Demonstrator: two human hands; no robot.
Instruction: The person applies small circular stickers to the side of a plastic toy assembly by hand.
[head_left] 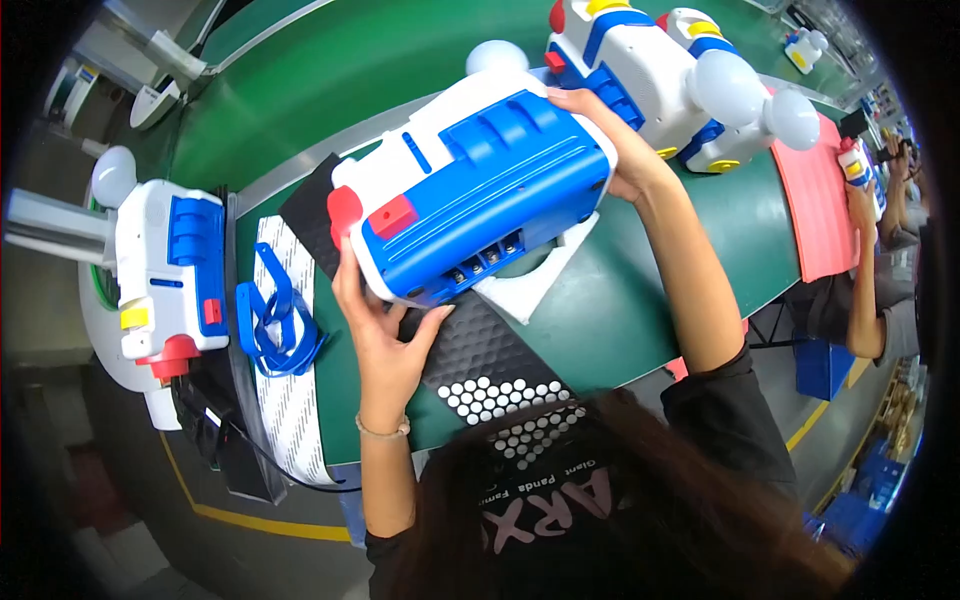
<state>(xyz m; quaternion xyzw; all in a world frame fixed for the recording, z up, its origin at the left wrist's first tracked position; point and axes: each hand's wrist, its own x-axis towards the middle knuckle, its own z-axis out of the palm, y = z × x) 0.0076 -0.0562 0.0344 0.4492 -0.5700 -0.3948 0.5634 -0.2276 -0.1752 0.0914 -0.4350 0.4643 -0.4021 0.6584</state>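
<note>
Both my hands hold a large white-and-blue plastic toy (490, 190) tilted over the bench, its blue side facing up. My left hand (385, 330) grips the near left end, with the thumb apart near the bottom edge, below a red block and a red rounded part. My right hand (615, 150) is wrapped round the far right end. Along the near edge of the toy, an open slot (487, 262) shows several metal contacts. A white ball (497, 60) sticks out beyond its far side. Under it lies a white cut-out piece (540, 285), partly hidden.
Similar toys stand at the left (170, 265) and the back right (650, 80). Blue straps (280, 320) lie on a patterned white strip (290, 420). A black textured mat (480, 350) crosses the green bench (690, 290). A pink sheet (810, 220) lies near another person's arm (863, 270).
</note>
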